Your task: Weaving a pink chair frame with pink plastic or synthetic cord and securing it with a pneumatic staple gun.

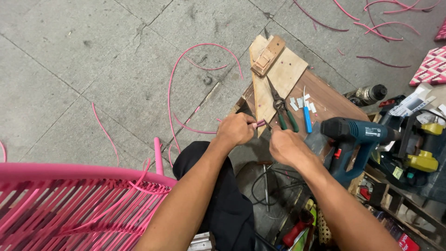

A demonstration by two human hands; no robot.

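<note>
Both hands meet over the near edge of a small wooden bench [325, 100]. Left hand [236, 129] is curled shut around the end of a pink cord [259, 123], whose short tip pokes out past the knuckles toward the other hand. Right hand [286, 145] is closed too, fingers bent inward just beside that tip; whether it pinches the cord or something else cannot be told, as the fingertips are hidden.

Just beyond the right hand lie shears [281, 106] with green handles, points aimed away, on a pale board [278, 74]. Beside them, further right, rests a blue knife [307, 118] among small white scraps [297, 103]. A wooden block [267, 56] sits at the far end of the board.

Right of the right hand a blue heat gun [355, 139] lies on the bench edge, and past it a yellow-and-black tool [420, 146] in a cluttered box.

Below and left of the left arm stands a pink woven chair [79, 200]. Loose pink strands [195, 60] curl on the grey floor [69, 69] beyond the left hand.
</note>
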